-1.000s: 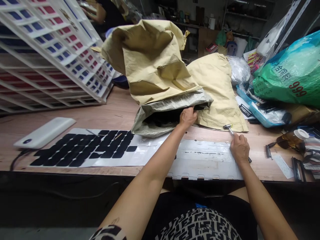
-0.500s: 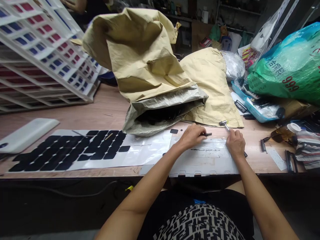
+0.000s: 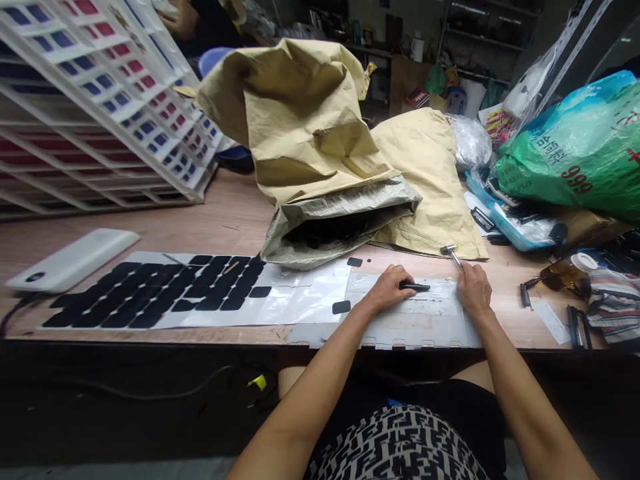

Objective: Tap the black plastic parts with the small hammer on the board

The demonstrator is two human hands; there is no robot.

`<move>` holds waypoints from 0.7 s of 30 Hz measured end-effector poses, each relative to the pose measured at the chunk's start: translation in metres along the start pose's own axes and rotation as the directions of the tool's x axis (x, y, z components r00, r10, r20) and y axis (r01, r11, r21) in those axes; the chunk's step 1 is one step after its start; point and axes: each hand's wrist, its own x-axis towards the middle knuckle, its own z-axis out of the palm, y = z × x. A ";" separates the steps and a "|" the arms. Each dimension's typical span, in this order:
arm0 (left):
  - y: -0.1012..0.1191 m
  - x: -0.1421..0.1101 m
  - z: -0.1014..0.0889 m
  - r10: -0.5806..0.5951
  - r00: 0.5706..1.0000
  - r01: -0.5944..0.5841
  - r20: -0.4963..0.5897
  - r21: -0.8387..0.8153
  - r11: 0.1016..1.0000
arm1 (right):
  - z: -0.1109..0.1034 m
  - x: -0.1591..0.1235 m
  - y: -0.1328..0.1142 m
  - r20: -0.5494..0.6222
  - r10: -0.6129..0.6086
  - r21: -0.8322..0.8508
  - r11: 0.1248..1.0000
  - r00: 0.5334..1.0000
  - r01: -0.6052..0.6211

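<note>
My left hand point(image 3: 391, 287) is closed on a small narrow black part point(image 3: 417, 287), held just over the grey-white board point(image 3: 415, 327) at the table's front edge. To its right, my right hand point(image 3: 474, 288) grips a small hammer point(image 3: 450, 251), its metal head pointing away from me. Beyond my left hand lies a yellowish woven sack point(image 3: 320, 133), its grey-lined mouth facing me with dark contents inside. A second yellowish sack point(image 3: 425, 173) lies flat behind the hammer. Left of the board, rows of black rounded pads point(image 3: 160, 293) stick to a white sheet point(image 3: 295, 313).
A white plastic crate point(image 3: 170, 153) leans at the left, above a white flat device point(image 3: 75, 260) with a cable. At the right are a green plastic bag point(image 3: 565, 160), a blue basket point(image 3: 525, 233), an amber bottle point(image 3: 567, 272) and striped cloth point(image 3: 613, 300). A person's arm point(image 3: 180, 19) shows at the back left.
My left hand has come out of the sack's mouth holding the narrow black part and moved right and down to the board. The hammer stays in my right hand.
</note>
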 end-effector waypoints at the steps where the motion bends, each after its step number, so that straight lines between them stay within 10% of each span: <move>1: -0.001 0.001 0.001 -0.005 1.000 0.005 -0.006 -0.012 1.000 | -0.005 -0.003 -0.003 -0.001 0.013 0.075 0.997 1.000 -0.013; 8: -0.006 0.008 0.004 -0.054 0.999 0.054 -0.006 -0.036 0.998 | -0.043 -0.060 -0.038 0.128 -0.093 0.671 0.741 0.987 -0.017; 21: -0.002 0.007 0.004 -0.150 0.988 0.144 -0.032 -0.152 0.978 | -0.052 -0.087 -0.062 0.125 -0.193 0.698 0.714 0.973 0.052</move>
